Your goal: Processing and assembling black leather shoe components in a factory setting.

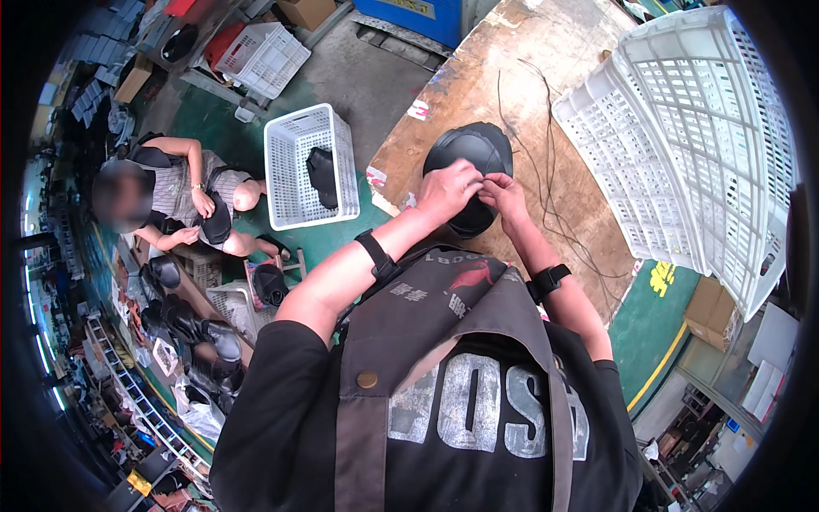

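Note:
A black cap (467,152) with a smooth, slightly shiny surface rests on the near left part of the wooden table. Over its near half my two hands meet. My left hand (450,186) has its fingers bent and pinched together. Fingertip to fingertip with it, my right hand (505,194) is pinched too. Whatever lies between the fingers is too small to make out. Part of the cap is hidden beneath the hands, and its near end (472,224) shows below them.
Thin dark cords (546,171) lie across the wooden table (589,43). Large white plastic baskets (657,136) lean along its right side. On the green floor at left, a white basket (271,136) holds a black item (322,177). A seated co-worker (183,183) handles a black piece.

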Demonstrator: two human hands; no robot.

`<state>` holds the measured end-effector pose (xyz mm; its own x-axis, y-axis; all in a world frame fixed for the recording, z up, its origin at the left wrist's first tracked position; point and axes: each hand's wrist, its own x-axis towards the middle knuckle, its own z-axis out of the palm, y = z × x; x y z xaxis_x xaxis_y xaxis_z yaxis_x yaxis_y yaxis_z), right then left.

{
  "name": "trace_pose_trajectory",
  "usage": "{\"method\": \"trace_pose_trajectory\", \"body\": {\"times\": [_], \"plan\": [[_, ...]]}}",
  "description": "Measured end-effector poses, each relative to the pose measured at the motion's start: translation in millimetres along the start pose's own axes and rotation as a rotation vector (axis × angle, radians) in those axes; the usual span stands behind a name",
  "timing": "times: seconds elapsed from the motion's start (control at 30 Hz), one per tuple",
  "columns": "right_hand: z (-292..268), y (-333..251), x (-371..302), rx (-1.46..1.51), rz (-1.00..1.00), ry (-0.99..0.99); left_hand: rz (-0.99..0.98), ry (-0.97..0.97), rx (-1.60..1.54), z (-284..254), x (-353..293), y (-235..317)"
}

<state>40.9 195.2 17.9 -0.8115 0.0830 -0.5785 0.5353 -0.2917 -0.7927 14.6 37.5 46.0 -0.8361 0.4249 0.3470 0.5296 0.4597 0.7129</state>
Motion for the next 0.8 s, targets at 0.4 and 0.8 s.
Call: {"method": "trace_pose_trajectory", "body": {"times": [0.4, 0.8], "plan": [[6, 14, 0, -0.012, -0.071, 0.063, -0.195, -0.163, 0.055, 9, 10, 1], [-2, 11, -6, 0.26, 0.015, -0.101, -0.411, -0.214, -0.118, 8, 4, -14]]}}
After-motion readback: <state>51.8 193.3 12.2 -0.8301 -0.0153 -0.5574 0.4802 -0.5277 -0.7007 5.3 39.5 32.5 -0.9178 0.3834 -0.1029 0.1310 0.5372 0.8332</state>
